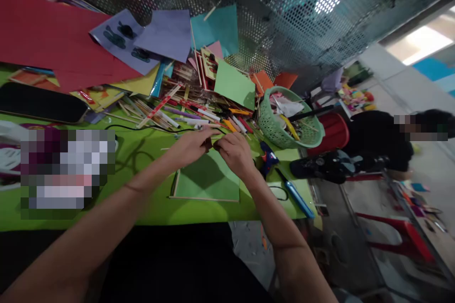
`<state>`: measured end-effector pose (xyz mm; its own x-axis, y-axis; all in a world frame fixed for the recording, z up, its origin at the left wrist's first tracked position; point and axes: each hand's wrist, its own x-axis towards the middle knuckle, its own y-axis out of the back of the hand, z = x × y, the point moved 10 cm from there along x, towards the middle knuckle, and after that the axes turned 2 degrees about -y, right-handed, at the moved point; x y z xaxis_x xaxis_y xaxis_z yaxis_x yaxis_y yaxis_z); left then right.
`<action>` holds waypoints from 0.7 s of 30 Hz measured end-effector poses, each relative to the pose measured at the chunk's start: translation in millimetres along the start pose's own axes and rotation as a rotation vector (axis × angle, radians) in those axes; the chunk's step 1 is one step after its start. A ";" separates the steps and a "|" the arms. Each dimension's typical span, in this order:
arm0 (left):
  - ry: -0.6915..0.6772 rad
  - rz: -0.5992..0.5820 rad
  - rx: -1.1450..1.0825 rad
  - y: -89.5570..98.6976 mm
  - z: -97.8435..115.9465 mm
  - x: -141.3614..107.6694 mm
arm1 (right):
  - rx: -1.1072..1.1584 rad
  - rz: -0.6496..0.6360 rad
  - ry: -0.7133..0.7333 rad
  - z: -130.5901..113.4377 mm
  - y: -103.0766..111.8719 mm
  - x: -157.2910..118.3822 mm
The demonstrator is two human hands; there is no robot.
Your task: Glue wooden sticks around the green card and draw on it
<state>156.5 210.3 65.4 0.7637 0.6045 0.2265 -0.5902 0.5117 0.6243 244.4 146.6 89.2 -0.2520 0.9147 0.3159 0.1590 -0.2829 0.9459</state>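
My left hand (192, 146) and my right hand (235, 152) meet above the far edge of a green sheet (209, 182). The fingers of both are closed in a pinch, and whatever sits between them is too small and hidden to name. Thin wooden sticks run along the sheet's near edge and left edge. Just right of my right hand lies a dark blue glue gun (269, 157) with an orange part. A blue tool with a long slim body (298, 198) rests farther right, close to the table's corner.
Behind my hands is a heap of markers (209, 113), sticks and coloured paper. A green basket (265, 125) full of odds and ends stands at the right, before a red bucket (332, 130). A black cable (149, 127) crosses the green tabletop (152, 210). Another person (378, 142) is at far right.
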 end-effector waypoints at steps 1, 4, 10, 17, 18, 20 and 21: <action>0.002 0.004 -0.010 4.2 -1.0 -0.1 | 0.029 0.007 -0.015 5.1 0.4 -6.6; 0.065 0.103 0.004 34.9 -12.1 -1.7 | 0.099 0.068 -0.100 28.9 6.1 -26.5; 0.265 0.077 0.174 66.7 -37.0 -7.1 | 0.131 0.033 -0.150 53.2 -2.9 -45.7; 0.261 -0.096 0.170 44.4 -42.5 -5.3 | 0.174 -0.043 -0.182 60.2 -9.0 -50.2; 0.251 -0.112 0.166 41.8 -43.1 -4.7 | 0.175 -0.053 -0.186 60.1 -9.4 -50.7; 0.234 -0.136 0.173 38.2 -44.3 -3.7 | 0.178 -0.068 -0.193 59.7 -10.5 -51.2; 0.228 -0.144 0.185 37.1 -45.1 -3.4 | 0.182 -0.073 -0.193 59.2 -11.1 -51.2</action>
<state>120.3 254.8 54.0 0.7451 0.6660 -0.0347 -0.4066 0.4949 0.7680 312.0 120.0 58.1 -0.0851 0.9738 0.2110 0.3201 -0.1739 0.9313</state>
